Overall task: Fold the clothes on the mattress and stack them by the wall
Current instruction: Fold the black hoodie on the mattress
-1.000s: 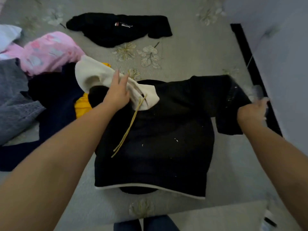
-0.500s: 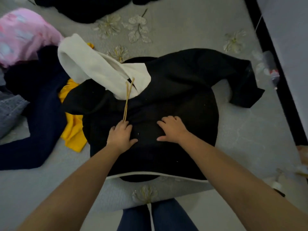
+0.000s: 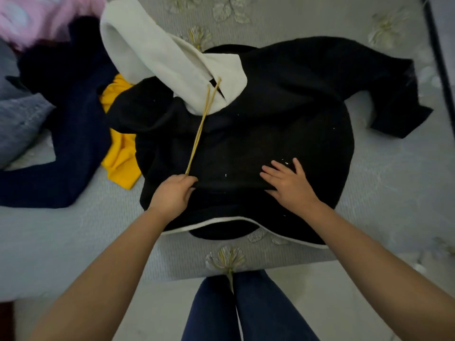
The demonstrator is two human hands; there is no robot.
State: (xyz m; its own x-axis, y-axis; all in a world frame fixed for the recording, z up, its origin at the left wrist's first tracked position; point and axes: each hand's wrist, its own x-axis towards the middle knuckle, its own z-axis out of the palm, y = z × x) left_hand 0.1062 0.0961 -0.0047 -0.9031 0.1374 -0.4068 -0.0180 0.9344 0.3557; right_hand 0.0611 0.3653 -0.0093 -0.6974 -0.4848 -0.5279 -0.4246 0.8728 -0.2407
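Left hand (image 3: 176, 193): fingers curled, pinching a fold of the black hoodie (image 3: 258, 134) at its lower front, just beside the free ends of the drawstrings (image 3: 200, 130).

Right hand (image 3: 288, 184): fingers straight and spread, palm pressed flat on the hoodie's front, to the right of the left hand; holds nothing.

Hoodie: lies front up on the mattress (image 3: 384, 193), hem with a white edge nearest the person, near the mattress edge. Cream hood (image 3: 157, 55) lies above and left of the body. Right-side sleeve (image 3: 398, 102) is spread out toward the dark strip at the mattress edge; the other sleeve is folded in under the hood.

Drawstrings: two tan cords running from the hood's neck down over the hoodie's chest.

Left of the hoodie, on the mattress: yellow garment (image 3: 120, 153), partly under the hoodie; navy garment (image 3: 64, 124) beyond it; grey knit (image 3: 19, 124) at the frame's left edge; pink garment (image 3: 41, 18), blurred, above those.

Below the hoodie's hem: the person's legs (image 3: 246, 308) in dark blue trousers.
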